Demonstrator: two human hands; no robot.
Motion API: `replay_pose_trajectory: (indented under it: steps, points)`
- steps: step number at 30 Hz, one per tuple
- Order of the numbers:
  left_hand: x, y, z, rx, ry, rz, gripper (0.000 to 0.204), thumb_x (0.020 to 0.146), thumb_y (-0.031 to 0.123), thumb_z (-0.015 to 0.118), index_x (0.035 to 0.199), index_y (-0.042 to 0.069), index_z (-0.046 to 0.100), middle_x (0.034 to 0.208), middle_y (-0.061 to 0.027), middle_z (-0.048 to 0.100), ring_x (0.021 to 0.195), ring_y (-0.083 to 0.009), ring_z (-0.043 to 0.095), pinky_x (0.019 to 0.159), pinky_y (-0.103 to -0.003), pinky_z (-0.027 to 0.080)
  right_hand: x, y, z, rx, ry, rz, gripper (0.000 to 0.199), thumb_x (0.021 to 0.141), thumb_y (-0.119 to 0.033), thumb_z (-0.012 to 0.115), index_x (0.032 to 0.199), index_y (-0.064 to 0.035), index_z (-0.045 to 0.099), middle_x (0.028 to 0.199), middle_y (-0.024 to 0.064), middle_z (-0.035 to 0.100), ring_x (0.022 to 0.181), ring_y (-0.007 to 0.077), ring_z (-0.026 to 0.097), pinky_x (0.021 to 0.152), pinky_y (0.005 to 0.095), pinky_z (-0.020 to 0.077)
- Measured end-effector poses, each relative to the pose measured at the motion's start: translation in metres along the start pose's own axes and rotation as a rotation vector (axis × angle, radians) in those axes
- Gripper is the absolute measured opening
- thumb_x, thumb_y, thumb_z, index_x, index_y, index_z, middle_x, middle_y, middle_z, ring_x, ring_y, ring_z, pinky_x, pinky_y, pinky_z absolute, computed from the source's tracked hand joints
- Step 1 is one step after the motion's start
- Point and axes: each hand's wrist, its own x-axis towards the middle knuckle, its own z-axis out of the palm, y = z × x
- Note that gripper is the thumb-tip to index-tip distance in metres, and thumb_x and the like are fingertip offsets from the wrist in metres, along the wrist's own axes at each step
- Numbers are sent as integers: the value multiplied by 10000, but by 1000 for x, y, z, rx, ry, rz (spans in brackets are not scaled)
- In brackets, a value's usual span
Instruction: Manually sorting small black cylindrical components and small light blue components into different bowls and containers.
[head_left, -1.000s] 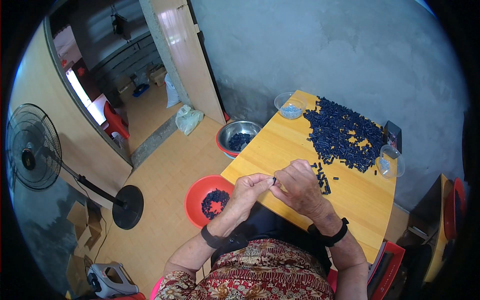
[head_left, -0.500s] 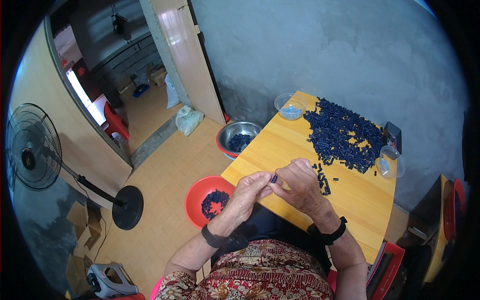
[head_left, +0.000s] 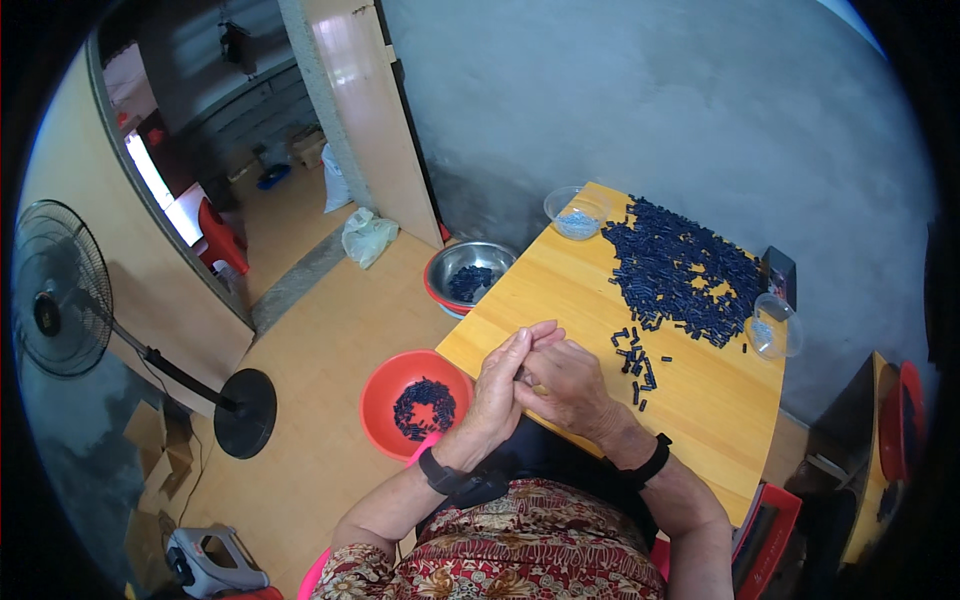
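Note:
My left hand [head_left: 500, 385] and my right hand [head_left: 570, 383] are pressed together over the table's near edge. The fingers of the right are curled in against the left palm and thumb. A small dark spot shows between them, but what they hold is mostly hidden. Just beyond my right hand lies a loose scatter of short dark blue tube-like pieces [head_left: 640, 368] on the yellow wooden table [head_left: 700, 430]. A big heap of the same pieces [head_left: 680, 265] covers the table's far part.
Clear plastic bowls with small light-coloured bits stand at the table's far left [head_left: 577, 222] and right edge [head_left: 768, 335]. A red basin [head_left: 375, 405] and a steel bowl [head_left: 500, 258], both holding dark pieces, are on the left. A standing fan [head_left: 243, 412] is farther left.
A dark blue piece that showed between my fingertips is now hidden as my hands have closed together. The loose pieces near my right hand lie more spread out. The view has shifted slightly.

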Motion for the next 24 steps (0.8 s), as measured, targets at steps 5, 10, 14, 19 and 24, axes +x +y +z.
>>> replay_pose_trajectory:
  steps: [5,10,14,19,24]
  points:
    - [-5,-2,-4,8,50,-47,530,1025,391,414,1225,-75,567,1092,-128,623,993,-157,583,898,-293,457,-3,2,7,43,-75,59,232,730,-196,711,852,-61,567,786,101,570,770,300,582,688,412,465]
    - [-9,-1,2,33,142,-17,529,1016,391,446,1188,-85,600,958,-92,655,848,-103,598,784,-245,480,-6,6,12,78,-133,61,222,746,-200,691,843,-49,561,799,122,573,781,314,584,695,417,466]
    - [-11,-4,4,47,163,9,523,1013,386,451,1182,-84,606,962,-94,656,850,-105,597,787,-248,480,-7,4,10,84,-133,51,224,748,-199,689,845,-42,564,797,130,568,782,318,583,696,420,466]
    - [-11,-7,0,56,169,2,512,1014,374,449,1166,-84,618,1002,-119,653,873,-127,603,799,-258,485,-9,2,12,79,-100,25,218,747,-192,690,855,-41,575,790,126,562,777,320,581,691,421,465]
    - [-13,-3,5,69,159,38,500,1017,361,445,1161,-84,621,1028,-135,652,921,-151,614,830,-272,491,-10,1,14,81,-103,18,208,750,-183,688,862,-44,581,794,125,567,774,320,580,686,423,462]
